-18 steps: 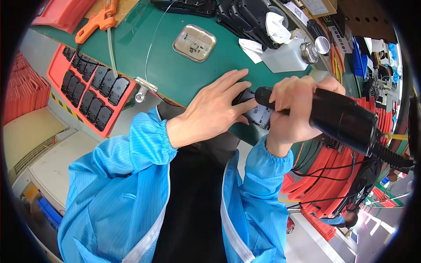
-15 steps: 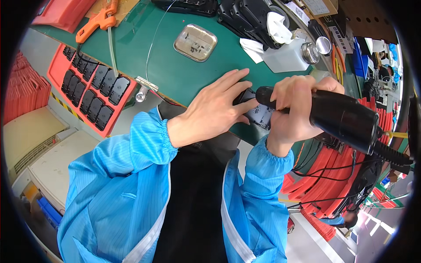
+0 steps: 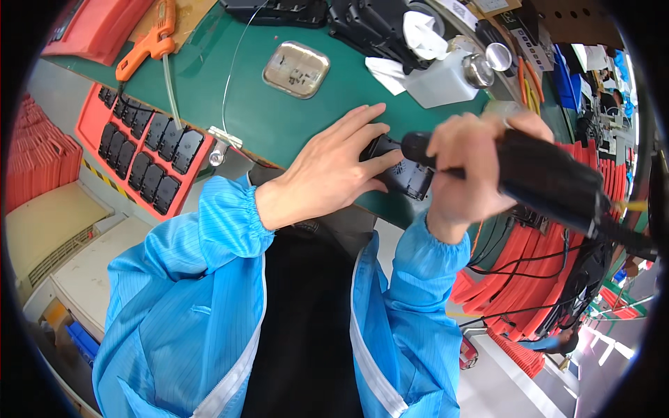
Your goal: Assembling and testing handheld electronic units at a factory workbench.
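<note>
Small dark bits are being held in a shallow metal tray on the green work surface. In a red tray beside the table edge, black molded parts are being kept in rows, parted by red dividers. A squat white bottle with a metal cap is being crowded by white tissue and black housings; its contents cannot be told.

Near the table's front edge, a black part is being touched by the left hand, whose fingers are being spread loosely over one end; how firmly it is being gripped cannot be told. A thick black corded tool is being grasped in the closed right hand, its nose being held over the part; contact cannot be made out.

At the upper left, an orange glue gun is being supported by the surface. Red trays are being stacked at the far left and right.
</note>
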### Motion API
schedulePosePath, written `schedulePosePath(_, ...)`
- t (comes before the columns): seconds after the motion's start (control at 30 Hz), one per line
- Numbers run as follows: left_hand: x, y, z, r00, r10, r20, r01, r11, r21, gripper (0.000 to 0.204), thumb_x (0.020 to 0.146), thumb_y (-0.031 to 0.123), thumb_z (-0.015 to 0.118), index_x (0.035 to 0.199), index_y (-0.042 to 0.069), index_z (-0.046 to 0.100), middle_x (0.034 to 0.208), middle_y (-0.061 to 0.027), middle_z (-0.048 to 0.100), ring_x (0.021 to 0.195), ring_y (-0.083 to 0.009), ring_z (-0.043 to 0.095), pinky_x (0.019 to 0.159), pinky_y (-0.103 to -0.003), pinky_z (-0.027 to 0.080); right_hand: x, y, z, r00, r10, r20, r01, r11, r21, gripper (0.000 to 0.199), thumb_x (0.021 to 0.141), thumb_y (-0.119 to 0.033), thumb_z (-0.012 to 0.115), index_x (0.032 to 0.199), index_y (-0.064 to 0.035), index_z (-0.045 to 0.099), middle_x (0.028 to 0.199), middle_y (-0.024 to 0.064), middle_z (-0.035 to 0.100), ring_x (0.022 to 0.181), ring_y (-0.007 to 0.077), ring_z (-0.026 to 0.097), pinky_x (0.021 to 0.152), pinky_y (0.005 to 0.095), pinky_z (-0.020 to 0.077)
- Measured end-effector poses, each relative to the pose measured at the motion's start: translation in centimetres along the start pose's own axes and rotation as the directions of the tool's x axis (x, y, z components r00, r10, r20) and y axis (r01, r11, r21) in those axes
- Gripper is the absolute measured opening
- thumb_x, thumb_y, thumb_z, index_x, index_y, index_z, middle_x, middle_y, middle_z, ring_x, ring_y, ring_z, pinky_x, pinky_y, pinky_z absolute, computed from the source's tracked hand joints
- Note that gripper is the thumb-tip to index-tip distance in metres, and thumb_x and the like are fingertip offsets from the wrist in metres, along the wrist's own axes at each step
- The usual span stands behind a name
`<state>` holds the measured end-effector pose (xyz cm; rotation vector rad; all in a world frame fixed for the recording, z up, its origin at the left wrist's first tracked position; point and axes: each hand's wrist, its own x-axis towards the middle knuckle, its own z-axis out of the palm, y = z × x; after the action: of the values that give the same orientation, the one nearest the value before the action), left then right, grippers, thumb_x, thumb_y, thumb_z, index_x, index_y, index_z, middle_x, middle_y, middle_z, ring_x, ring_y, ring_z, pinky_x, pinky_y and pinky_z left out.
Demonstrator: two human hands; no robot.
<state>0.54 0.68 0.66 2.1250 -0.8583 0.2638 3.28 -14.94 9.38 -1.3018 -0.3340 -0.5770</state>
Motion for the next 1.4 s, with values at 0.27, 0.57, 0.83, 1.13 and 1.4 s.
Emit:
schedulePosePath(0.27,1.7,0.1,-1.2,0.994,0.027,0.101,-0.013,0.991,-0.136,0.096,0.065,0.009,0.092,0.151,0.002,0.049,0.131,-0.0173,0.064,0.133,-0.0373,0.058,0.108,-0.047,0.052,2.4,-1.8,-6.3,0.978,-0.091,-0.186,0.071,0.991,-0.112,0.033,0.090,0.004,0.069,0.118,-0.0030,0.053,0.063,0.0048,0.049,0.048,0.0159,0.048,0.050,0.0339,0.0459)
schedulePosePath(0.57,2.3,4.5,-5.0,0.992,0.019,-0.127,-0.071,0.907,-0.415,0.109,0.067,0.007,0.096,0.158,-0.005,0.038,0.120,-0.0198,0.072,0.115,-0.0353,0.072,0.104,-0.044,0.053,1.4,1.6,-6.7,0.942,-0.070,-0.327,0.009,0.983,-0.184,0.028,0.090,0.003,0.071,0.113,0.0000,0.055,0.063,0.0053,0.050,0.048,0.0159,0.048,0.050,0.0355,0.0449)
schedulePosePath(0.83,2.4,4.9,-5.5,0.986,0.135,-0.100,-0.159,0.942,-0.294,0.113,0.067,0.006,0.096,0.160,-0.009,0.033,0.121,-0.0225,0.072,0.111,-0.0359,0.074,0.102,-0.045,0.055,1.7,1.8,-6.3,0.950,-0.053,-0.308,-0.014,0.978,-0.209,0.029,0.090,0.003,0.071,0.114,0.0021,0.055,0.064,0.0056,0.052,0.047,0.0152,0.049,0.050,0.0336,0.0445)
schedulePosePath(1.13,2.2,6.1,-6.3,0.996,-0.082,-0.029,0.064,0.920,-0.387,0.112,0.068,0.008,0.097,0.160,-0.008,0.035,0.120,-0.0196,0.071,0.108,-0.0302,0.073,0.100,-0.042,0.055,2.2,1.7,-6.2,0.955,-0.037,-0.294,-0.021,0.981,-0.193,0.028,0.090,0.003,0.071,0.113,0.0027,0.056,0.064,0.0055,0.052,0.047,0.0150,0.049,0.050,0.0336,0.0454)
schedulePosePath(1.4,1.4,5.6,-6.7,0.969,-0.237,0.068,0.228,0.755,-0.615,0.108,0.068,0.006,0.097,0.158,-0.003,0.040,0.128,-0.0171,0.068,0.117,-0.0253,0.069,0.107,-0.040,0.052,5.8,2.7,-7.6,0.946,-0.158,-0.281,0.067,0.950,-0.306,0.026,0.091,0.000,0.075,0.112,0.0046,0.059,0.071,0.0075,0.059,0.058,0.0170,0.059,0.059,0.0359,0.0520)
